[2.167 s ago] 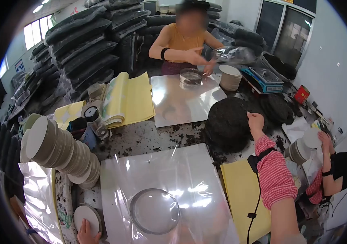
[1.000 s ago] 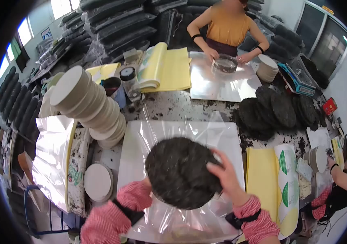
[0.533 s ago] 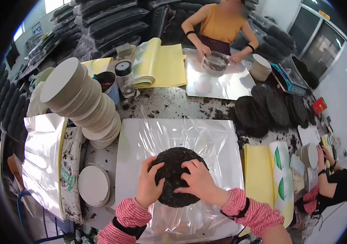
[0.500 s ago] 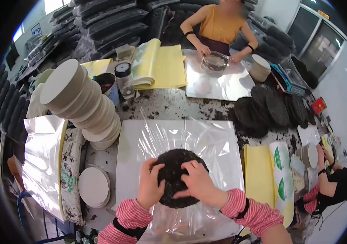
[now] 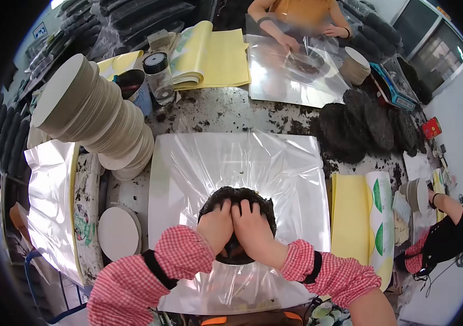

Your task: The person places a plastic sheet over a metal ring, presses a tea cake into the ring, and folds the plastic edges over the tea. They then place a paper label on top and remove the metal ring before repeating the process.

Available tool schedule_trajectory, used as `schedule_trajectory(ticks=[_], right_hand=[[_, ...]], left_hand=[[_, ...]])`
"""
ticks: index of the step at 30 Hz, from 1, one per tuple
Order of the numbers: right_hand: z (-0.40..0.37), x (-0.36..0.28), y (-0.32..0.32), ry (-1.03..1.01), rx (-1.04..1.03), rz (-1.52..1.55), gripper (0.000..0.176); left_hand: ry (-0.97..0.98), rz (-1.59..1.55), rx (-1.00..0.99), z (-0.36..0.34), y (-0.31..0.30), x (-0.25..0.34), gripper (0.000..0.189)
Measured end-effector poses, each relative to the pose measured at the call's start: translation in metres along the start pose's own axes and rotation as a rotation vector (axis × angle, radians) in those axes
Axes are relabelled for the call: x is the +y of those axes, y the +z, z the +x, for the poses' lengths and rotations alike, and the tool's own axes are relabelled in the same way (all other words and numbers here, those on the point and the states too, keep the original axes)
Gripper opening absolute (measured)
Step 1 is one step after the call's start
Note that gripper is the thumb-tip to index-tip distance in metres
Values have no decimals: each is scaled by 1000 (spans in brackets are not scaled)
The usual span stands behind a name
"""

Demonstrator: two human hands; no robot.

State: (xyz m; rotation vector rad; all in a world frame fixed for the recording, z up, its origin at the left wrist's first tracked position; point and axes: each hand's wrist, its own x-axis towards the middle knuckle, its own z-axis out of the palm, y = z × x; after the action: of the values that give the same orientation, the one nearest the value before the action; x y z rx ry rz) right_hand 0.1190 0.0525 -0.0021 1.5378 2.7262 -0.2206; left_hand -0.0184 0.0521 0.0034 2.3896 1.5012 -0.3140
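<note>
A round, dark, matted cake (image 5: pixel 238 194), seaweed-like in look, lies on clear plastic film (image 5: pixel 275 157) over a white board (image 5: pixel 177 163). My left hand (image 5: pixel 216 227) and my right hand (image 5: pixel 252 231) are side by side on it. Their fingers curl into its far part, and both thumbs are hidden. Below my hands, the cake's near side shows a thin dark curved edge around a brownish, shiny patch that I cannot make out. Red checked sleeves with black bands cover my forearms.
Stacked pale discs (image 5: pixel 93 117) lean at left, near a lidded jar (image 5: pixel 160 79). Dark round cakes (image 5: pixel 375 122) lie at right, above yellow printed sheets (image 5: pixel 351 217). Across the table, a person handles a clear ring (image 5: pixel 305 62) on a shiny sheet. Another person (image 5: pixel 443 233) works at far right.
My hands have come together from the cake's two sides, and their fingers now curl into its far part. The view has tilted downward. The person opposite has shifted a hand at the clear ring.
</note>
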Motion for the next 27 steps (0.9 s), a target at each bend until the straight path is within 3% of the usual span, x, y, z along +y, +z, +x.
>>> schedule_trajectory(ticks=[4, 6, 7, 9, 10, 11, 13, 15, 17, 19, 21, 22, 23, 24, 25, 26, 27], right_hand=[[-7, 8, 11, 0, 79, 48, 72], [-11, 25, -8, -259, 210, 496, 55], [-7, 42, -12, -338, 387, 724, 39], [5, 57, -34, -64, 600, 587, 31], [17, 64, -30, -19, 483, 750, 27], [22, 64, -14, -13, 482, 750, 27], [39, 59, 1, -286, 421, 366, 23], [28, 58, -2, -273, 378, 306, 22], [20, 66, -8, -272, 530, 498, 26], [-26, 87, -23, -10, 839, 462, 34], [-87, 116, -18, 378, 854, 216, 47], [-113, 123, -9, 486, 588, 489, 48], [-130, 120, -10, 598, 297, 751, 50], [-140, 120, -18, 604, 288, 750, 50], [-141, 115, -50, 532, 207, 1023, 49], [-139, 113, -75, 456, 119, 1293, 47], [-136, 127, -92, 316, 384, 1620, 44]], left_hand=[[-13, 6, 69, -11, -5, 3, 83], [115, 8, 48, -23, -23, -7, 61], [119, 27, 57, -19, -32, -17, 61], [61, -543, 821, -14, -45, -32, 21], [-39, -817, 615, -4, -47, -41, 16], [-37, -819, 610, 6, -29, -41, 16], [296, -333, 689, 30, -6, -43, 15], [262, -278, 624, 23, -1, -40, 14], [182, -523, 783, 4, -15, -39, 9], [-139, -533, 926, -44, -7, -61, 9], [-487, -705, 1011, -91, 3, -70, 11], [-497, -713, 1019, -106, 4, -73, 11], [-480, -953, 546, -123, 7, -75, 10], [-437, -1146, 52, -136, 7, -78, 11], [-436, -1146, 48, -142, 0, -82, 11], [-335, -1337, 193, -144, -8, -86, 11], [-232, -1526, 333, -148, -10, -89, 11]])
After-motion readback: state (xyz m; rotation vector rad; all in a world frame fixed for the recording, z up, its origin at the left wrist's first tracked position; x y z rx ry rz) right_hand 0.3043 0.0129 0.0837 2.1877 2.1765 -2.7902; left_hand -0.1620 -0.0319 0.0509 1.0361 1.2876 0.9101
